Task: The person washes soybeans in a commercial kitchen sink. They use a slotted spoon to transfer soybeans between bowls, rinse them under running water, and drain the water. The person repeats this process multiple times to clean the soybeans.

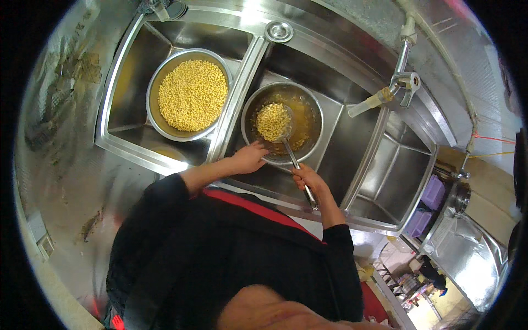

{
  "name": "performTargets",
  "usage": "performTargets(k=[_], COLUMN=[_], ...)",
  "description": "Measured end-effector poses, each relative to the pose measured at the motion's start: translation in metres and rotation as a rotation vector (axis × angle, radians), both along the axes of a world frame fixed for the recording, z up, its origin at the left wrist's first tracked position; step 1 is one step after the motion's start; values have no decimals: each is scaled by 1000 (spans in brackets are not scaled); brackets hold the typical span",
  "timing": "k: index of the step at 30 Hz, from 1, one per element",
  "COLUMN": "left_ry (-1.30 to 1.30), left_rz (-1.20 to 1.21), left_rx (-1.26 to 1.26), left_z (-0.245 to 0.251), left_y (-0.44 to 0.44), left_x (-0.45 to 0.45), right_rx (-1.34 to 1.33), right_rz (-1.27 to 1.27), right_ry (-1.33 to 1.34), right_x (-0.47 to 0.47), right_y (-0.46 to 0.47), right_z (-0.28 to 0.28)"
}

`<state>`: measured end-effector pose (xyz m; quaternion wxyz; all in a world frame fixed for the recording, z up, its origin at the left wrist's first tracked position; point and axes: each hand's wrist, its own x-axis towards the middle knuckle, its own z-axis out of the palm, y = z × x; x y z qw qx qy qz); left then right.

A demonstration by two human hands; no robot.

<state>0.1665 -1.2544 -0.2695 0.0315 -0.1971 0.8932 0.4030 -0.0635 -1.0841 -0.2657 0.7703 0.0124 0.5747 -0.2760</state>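
My right hand (311, 179) grips the long metal handle of a skimmer (289, 149). The skimmer's head bears a heap of small yellow kernels or beans (273, 122), inside a round steel basin (321, 119). Cloudy brownish water (303, 111) with scattered bits lies in that basin. At the basin's near left rim is my left hand (249, 157), its fingers over or beside the edge; whether they grip it cannot be told. To the left, a larger steel basin (150, 108) holds a broad pile of the same yellow kernels or beans (192, 95).
Both basins stand in neighbouring bowls of a three-bowl steel sink (237, 99). A tap (398, 84) with a pale hose end reaches over from the right. A drain strainer (279, 31) rests on the back ledge. Purple plastic baskets (433, 192) are beyond the right end.
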Motion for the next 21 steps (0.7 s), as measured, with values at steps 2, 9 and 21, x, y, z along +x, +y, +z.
performTargets(k=[2, 9, 21], left_ry=[19, 524, -502], left_rz=[15, 489, 242], left_rx=[141, 115, 43], left_z=[25, 76, -55], left_y=[-6, -42, -138], left_x=[26, 90, 143], right_rx=[-28, -43, -612], right_rz=[20, -110, 669], right_ry=[116, 227, 1150], right_x=[7, 61, 202], right_y=[5, -6, -138], right_z=[25, 128, 115])
